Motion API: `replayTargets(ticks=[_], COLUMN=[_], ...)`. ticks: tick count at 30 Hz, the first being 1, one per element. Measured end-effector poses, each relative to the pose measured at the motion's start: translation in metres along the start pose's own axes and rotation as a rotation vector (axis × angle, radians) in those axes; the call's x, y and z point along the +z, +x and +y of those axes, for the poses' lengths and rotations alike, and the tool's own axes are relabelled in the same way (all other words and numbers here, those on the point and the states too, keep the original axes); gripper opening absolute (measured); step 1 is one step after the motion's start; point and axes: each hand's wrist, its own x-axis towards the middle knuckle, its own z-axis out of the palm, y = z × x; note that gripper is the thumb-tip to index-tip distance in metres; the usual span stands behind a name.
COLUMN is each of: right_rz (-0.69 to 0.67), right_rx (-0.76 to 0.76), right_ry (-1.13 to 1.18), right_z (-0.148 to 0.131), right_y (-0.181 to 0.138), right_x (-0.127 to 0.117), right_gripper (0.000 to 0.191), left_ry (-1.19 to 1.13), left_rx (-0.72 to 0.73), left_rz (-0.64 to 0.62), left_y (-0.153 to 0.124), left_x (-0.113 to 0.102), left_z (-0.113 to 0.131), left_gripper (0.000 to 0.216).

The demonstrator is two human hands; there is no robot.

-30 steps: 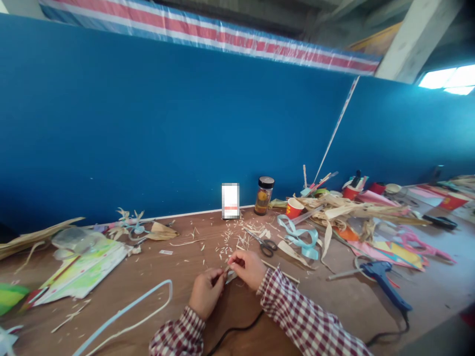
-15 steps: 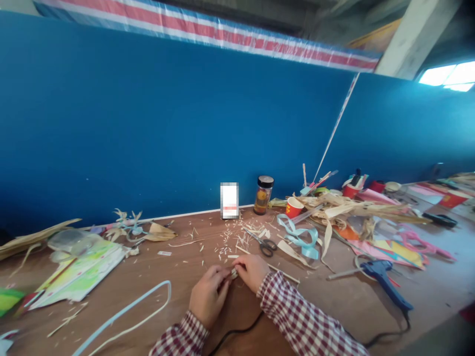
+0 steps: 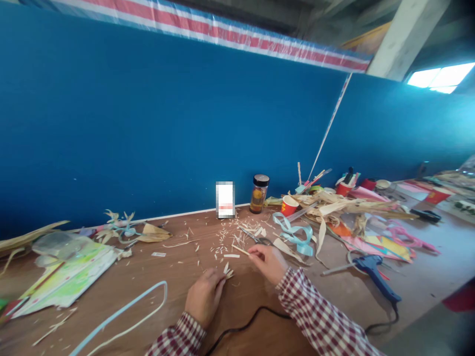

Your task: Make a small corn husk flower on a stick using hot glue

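Note:
My left hand point(image 3: 203, 295) is closed in a pinch on a small bunch of pale husk slivers point(image 3: 228, 272), which fan out beyond its fingertips. My right hand point(image 3: 270, 263) has its thumb and fingers pressed together on a thin straw-coloured stick point(image 3: 240, 249). One end of the stick points up and left; the rest is hidden by the hand. A short flat pale strip point(image 3: 232, 256) lies on the table between the hands. Scissors point(image 3: 260, 240) lie just behind my right hand, partly covered by it.
Husk clippings point(image 3: 222, 237) litter the brown table. A lidded jar point(image 3: 259, 195) and red paper cup point(image 3: 289, 205) stand at the back. Right are blue ribbon point(image 3: 297, 235), dried husks point(image 3: 341, 202) and a blue glue gun point(image 3: 378, 279). A black cord point(image 3: 245, 326) runs near my wrists.
My right hand has left the bunch and moved right, onto the thin stick. My left hand keeps the slivers, now more exposed. The view has shifted slightly.

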Motion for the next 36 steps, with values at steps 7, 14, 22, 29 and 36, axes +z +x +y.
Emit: replayTargets(ticks=[7,14,22,29,36], right_rz=[-0.057,-0.095,-0.112,-0.1,-0.13], right_rx=[0.025,-0.051,-0.059,-0.041,-0.118], right_ry=[-0.14,-0.239,-0.24,-0.242,-0.219], right_z=[0.006,-0.005,-0.009,-0.002,-0.016], right_y=[-0.015,-0.033,-0.042,-0.038,-0.03], right_x=[-0.005,-0.002,0.003,-0.001,0.013], right_gripper=[0.02,0.019,0.019,0.02,0.019], left_ry=[0.049,0.087,0.14,0.128,0.124], left_rx=[-0.003,0.015,0.045,0.082,0.054], left_rz=[0.011,0.047,0.065,0.107,0.103], left_y=[0.004,0.004,0.003,0.001,0.0], left_x=[0.003,0.007,0.006,0.005,0.006], left_z=[0.0,-0.01,-0.005,-0.005,-0.006], left_gripper=[0.028,0.027,0.026,0.025,0.026])
